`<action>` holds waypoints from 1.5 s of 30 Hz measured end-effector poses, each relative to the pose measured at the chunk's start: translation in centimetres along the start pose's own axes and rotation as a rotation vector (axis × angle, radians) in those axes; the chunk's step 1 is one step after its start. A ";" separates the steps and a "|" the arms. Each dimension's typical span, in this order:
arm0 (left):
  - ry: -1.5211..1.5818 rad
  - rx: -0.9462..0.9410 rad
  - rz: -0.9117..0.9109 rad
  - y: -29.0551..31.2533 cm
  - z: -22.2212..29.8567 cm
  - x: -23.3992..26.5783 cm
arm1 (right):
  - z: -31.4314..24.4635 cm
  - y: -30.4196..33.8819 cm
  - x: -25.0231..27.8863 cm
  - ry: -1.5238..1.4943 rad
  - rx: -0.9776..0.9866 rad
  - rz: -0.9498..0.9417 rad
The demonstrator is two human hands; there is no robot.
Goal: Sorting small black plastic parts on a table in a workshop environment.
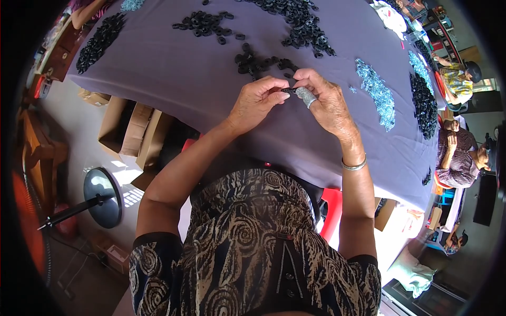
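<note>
My left hand (259, 104) and my right hand (329, 107) meet above the near part of a purple-grey cloth-covered table (200, 68). Pinched between the fingertips of both is a small black part (288, 90); its exact shape is mostly hidden. A silvery wrap (305, 97) covers a digit of my right hand, and a bracelet circles that wrist. Just beyond my fingers lies a loose cluster of small black ring-like parts (250, 64). To the right of my right hand spreads a long heap of small shiny bluish pieces (377, 95).
More black parts form heaps farther back (303, 29), at the left edge (100, 42) and at the right edge (423, 105). Cardboard boxes (142, 129) stand under the table's left side. A round-based stand (103, 197) is on the floor. Other people (461, 152) sit around the table.
</note>
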State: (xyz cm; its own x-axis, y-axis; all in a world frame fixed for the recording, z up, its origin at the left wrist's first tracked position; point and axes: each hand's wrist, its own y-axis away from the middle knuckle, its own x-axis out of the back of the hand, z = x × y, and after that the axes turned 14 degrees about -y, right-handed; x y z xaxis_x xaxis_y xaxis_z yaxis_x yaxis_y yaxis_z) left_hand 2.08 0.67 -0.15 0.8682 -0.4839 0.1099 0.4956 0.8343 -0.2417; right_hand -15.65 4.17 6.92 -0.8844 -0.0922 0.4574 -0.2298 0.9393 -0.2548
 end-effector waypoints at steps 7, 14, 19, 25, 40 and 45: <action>-0.026 -0.010 -0.005 -0.1 -0.4 0.0 | -0.5 -0.1 0.2 -0.002 0.004 -0.053; -0.052 0.007 -0.029 -0.1 -0.4 0.1 | -1.0 -0.2 0.1 0.080 0.044 -0.064; -0.085 0.013 -0.022 0.0 -0.2 0.2 | -1.0 -0.5 0.0 0.060 0.031 -0.058; -0.126 0.017 -0.007 0.1 -0.2 0.1 | -0.2 -1.0 0.0 -0.028 -0.052 -0.089; -0.232 -0.040 0.150 -0.5 -0.7 -0.4 | 0.3 -2.5 -0.8 0.232 0.167 -0.168; -0.151 0.032 0.056 -0.1 -0.8 -0.6 | -0.6 -2.2 0.5 0.138 -0.014 -0.197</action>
State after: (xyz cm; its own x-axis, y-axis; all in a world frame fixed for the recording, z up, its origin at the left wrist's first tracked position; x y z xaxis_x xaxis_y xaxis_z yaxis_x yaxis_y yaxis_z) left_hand 1.49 0.63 -0.97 0.8874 -0.3928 0.2412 0.4443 0.8683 -0.2206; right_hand -15.33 2.29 8.17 -0.7589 -0.2294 0.6095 -0.3863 0.9121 -0.1376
